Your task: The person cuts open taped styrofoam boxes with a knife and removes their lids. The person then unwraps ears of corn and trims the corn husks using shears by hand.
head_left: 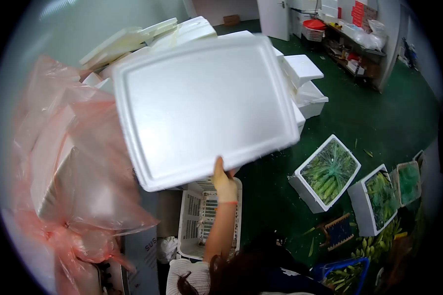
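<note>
A large white foam box lid (202, 108) is raised in front of me, its smooth face with a raised rim turned toward the camera. My left hand (224, 184) is closed on its lower edge, and an orange band circles the wrist. Behind the lid, other white foam boxes and lids (184, 32) are stacked, partly hidden by it. Below the hand stands a white slotted plastic crate (188, 221) with a little debris in it. My right hand is out of view.
A pink plastic bag (98, 172) wraps white boxes on the left. To the right, foam boxes (307, 194) (366, 211) hold bagged green vegetables on the green floor (275, 221). A blue crate (363, 275) of greens stands below them. Loaded shelving (352, 42) lines the far wall.
</note>
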`<state>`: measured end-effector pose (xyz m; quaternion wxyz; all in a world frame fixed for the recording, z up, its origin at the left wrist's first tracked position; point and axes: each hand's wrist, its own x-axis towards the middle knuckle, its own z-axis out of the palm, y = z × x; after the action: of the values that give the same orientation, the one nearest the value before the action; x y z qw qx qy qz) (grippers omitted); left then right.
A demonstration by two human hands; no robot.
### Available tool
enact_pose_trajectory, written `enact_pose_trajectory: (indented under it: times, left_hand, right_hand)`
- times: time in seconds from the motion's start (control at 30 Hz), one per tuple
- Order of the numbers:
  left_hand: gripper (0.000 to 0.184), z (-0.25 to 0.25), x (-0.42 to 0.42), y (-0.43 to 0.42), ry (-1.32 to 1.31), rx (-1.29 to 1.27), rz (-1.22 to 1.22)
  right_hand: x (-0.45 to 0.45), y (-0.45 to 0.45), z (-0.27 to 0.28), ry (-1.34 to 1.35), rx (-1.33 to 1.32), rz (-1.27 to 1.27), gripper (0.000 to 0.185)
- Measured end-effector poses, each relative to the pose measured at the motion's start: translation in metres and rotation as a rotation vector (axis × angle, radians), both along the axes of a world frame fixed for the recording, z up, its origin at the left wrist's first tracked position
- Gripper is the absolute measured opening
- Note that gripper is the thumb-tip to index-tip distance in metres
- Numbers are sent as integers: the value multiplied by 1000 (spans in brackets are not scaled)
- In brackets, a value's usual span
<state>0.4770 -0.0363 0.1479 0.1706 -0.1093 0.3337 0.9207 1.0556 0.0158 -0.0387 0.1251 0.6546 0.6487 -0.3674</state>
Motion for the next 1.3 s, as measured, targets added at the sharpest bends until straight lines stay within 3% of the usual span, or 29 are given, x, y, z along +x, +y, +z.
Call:
enact_pose_trajectory:
  times: [0.23, 0.27, 0.33, 0.37, 0.4, 0.53, 0.63, 0.67, 0.7, 0.73, 0.83, 0.87, 0.9, 0.93, 0.97, 1.0, 1.03, 1.07, 1.13, 1.2, 1.27, 1.3]
  left_hand:
    - [41, 155, -235, 69, 528, -13, 460]
    - [39, 200, -252, 77, 525, -52, 512]
    - [36, 242, -387, 83, 676, -153, 515]
    - [36, 265, -433, 91, 723, -236, 518]
    - [36, 288, -486, 100, 765, -334, 516]
    - [38, 343, -665, 138, 956, -889, 420]
    - [39, 357, -746, 201, 1145, -1180, 360]
    - [39, 350, -749, 230, 1208, -1205, 373]
    - [40, 334, -741, 264, 1285, -1169, 352]
    - [40, 306, -724, 301, 1370, -1094, 267]
    - [42, 156, -615, 391, 1531, -777, -411]
    - [39, 92, -537, 400, 1451, -690, -725]
    - [36, 41, -463, 410, 1582, -769, -844]
    - [35, 12, -373, 409, 1224, -797, -1069]
    - [36, -63, -337, 412, 1564, -664, -1106]
    - [37, -92, -271, 401, 1054, -691, -1354]
    - [36, -104, -209, 389, 856, -770, -1540]
    - [33, -141, -176, 384, 940, -752, -1784]
    - [25, -155, -87, 349, 901, -632, -1918]
    - [26, -158, -23, 325, 668, -695, -2183]
    - [28, -177, 22, 308, 709, -742, -2374]
    - [28, -185, 39, 301, 574, -829, -2423]
  right_hand:
    - [33, 113, -73, -242, -19, 148, 36]
    - [38, 123, -90, -273, 13, 303, 37]
    - [-1, 134, -76, -403, 457, 964, 36]
    - [-21, 129, -71, -134, 235, 523, 38]
    - [-46, 139, -62, -90, 216, 392, 39]
    - [-243, 190, 78, 79, 197, 127, 42]
    - [-349, 223, 162, 261, 154, 8, 44]
    - [-366, 226, 172, 382, 265, 81, 45]
    - [-373, 227, 159, 375, 279, 76, 47]
    - [-386, 227, 184, 341, 176, 113, 46]
    - [-388, 203, 163, 299, -104, -298, 42]
    - [-386, 194, 163, 258, -149, -397, 44]
    - [-378, 184, 157, 265, -249, -531, 43]
    - [-366, 170, 145, 263, -257, -556, 43]
    - [-352, 153, 131, 294, -256, -695, 43]
    - [-340, 136, 121, 323, -247, -833, 42]
    - [-331, 123, 125, 290, -134, -818, 41]
    - [-322, 110, 123, 293, -141, -846, 41]
    - [-301, 85, 120, 406, -109, -1104, 38]
    - [-281, 58, 93, 365, -142, -1253, 39]
    - [-270, 43, 92, 393, -100, -1341, 39]
    - [-266, 34, 83, 401, -101, -1376, 39]
